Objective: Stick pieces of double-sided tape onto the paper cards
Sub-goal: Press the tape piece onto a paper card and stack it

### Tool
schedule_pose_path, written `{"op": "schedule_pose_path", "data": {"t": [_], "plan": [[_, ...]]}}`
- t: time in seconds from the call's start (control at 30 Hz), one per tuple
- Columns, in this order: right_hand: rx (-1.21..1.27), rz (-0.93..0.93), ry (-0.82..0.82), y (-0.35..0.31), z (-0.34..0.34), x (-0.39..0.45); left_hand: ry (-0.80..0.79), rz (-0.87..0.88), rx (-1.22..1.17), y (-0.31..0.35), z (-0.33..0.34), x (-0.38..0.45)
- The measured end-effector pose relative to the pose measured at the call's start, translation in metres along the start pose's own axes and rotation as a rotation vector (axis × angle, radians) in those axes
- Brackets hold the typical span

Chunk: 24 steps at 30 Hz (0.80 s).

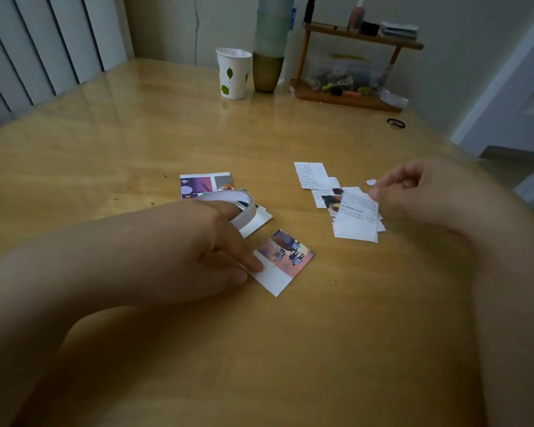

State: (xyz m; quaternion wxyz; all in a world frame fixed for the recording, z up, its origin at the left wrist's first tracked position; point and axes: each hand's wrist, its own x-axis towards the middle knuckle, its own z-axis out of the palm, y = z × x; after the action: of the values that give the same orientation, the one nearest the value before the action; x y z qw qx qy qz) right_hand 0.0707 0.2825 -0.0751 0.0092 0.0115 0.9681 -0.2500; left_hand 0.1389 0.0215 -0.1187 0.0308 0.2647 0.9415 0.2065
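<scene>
A white roll of double-sided tape point(244, 208) hangs around a finger of my left hand point(198, 241). The thumb and another fingertip of that hand pinch the white left edge of a picture card point(285, 260) lying on the wooden table point(136, 143). To the right, my blurred right hand point(420, 192) pinches the top corner of a white card with printed text point(356, 217), above a loose pile of similar cards point(310, 175). More picture cards point(204, 184) lie behind the tape roll, partly hidden by it.
A small white paper scrap point(370, 182) lies beside my right fingers. At the back stand a leaf-print paper cup point(233, 73), a tall green and gold bottle point(269, 57) and a wooden shelf rack point(346, 97). A black hair tie point(395, 123) lies at the right.
</scene>
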Motion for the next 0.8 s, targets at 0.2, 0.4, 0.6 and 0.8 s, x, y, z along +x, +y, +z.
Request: {"op": "schedule_pose_path", "data": {"t": [0.2,0.4,0.6,0.8], "plan": [[-0.125,0.051,-0.172,0.009,0.019,0.014,-0.031,-0.033,-0.058,0.001,-0.007,-0.004],[-0.076,0.052,-0.187,0.015,0.021,0.021,-0.064,-0.060,-0.059,0.002,-0.012,-0.005],[-0.001,0.047,-0.163,0.020,0.024,0.025,-0.085,-0.061,-0.089,0.001,-0.013,-0.005],[0.063,0.047,-0.149,0.024,0.028,0.030,-0.069,-0.086,-0.105,0.000,-0.014,-0.005]]}}
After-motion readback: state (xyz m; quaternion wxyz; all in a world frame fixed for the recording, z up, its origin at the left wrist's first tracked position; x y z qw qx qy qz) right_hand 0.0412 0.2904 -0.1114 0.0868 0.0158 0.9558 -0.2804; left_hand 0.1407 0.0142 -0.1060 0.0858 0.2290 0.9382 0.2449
